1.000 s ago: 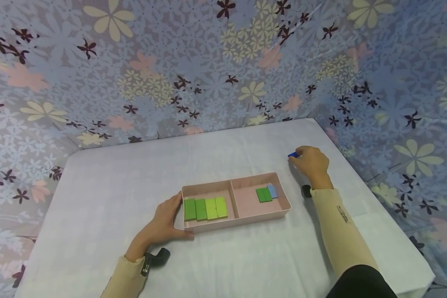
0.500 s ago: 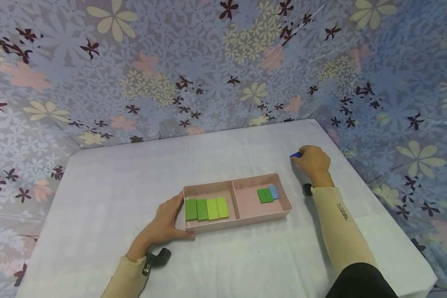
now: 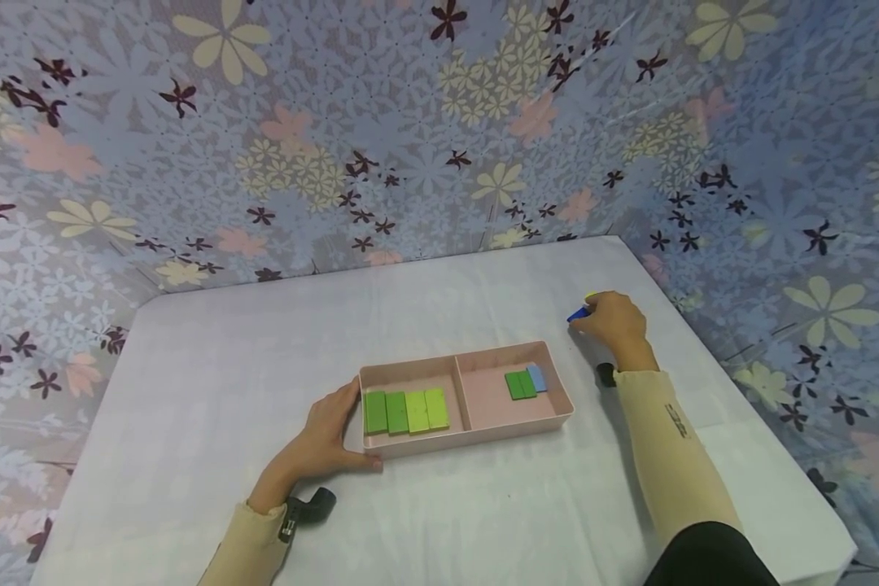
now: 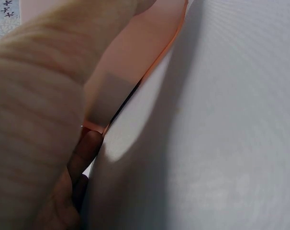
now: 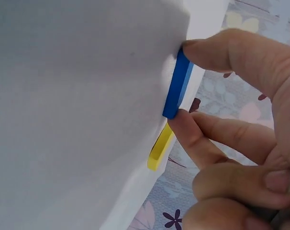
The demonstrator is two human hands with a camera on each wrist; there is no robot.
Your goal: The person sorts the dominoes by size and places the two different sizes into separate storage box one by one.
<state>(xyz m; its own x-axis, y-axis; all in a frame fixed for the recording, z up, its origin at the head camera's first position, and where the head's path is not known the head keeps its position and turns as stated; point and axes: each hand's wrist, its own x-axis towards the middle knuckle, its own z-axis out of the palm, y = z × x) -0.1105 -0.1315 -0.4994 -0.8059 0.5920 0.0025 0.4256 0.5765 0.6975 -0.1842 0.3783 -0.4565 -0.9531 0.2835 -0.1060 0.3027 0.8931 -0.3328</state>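
A two-part pink box (image 3: 461,438) stands on the white table. My left hand (image 3: 327,439) holds its left end, thumb along the front wall and fingers round the left side. Far right of the box, my right hand (image 3: 613,325) pinches a flat blue block (image 5: 178,84) between thumb and a fingertip. Just past it, a yellow block (image 5: 160,148) rests on the cloth, partly hidden by the hand in the head view. Inside the box's left compartment lie green blocks (image 3: 375,413) and lime ones (image 3: 427,409) in a row; small green blocks (image 3: 521,385) and a light blue block (image 3: 536,378) sit in the right one.
A divider (image 3: 460,393) splits the box in two. White cloth (image 3: 264,342) covers the table, whose back and right edges meet flowered fabric walls (image 3: 410,122). Dark camera mounts (image 3: 315,506) are strapped at both wrists.
My right hand has shifted slightly toward me, turning the blue block a little. The yellow block now shows beyond the fingers. My left hand and the box have stayed in place.
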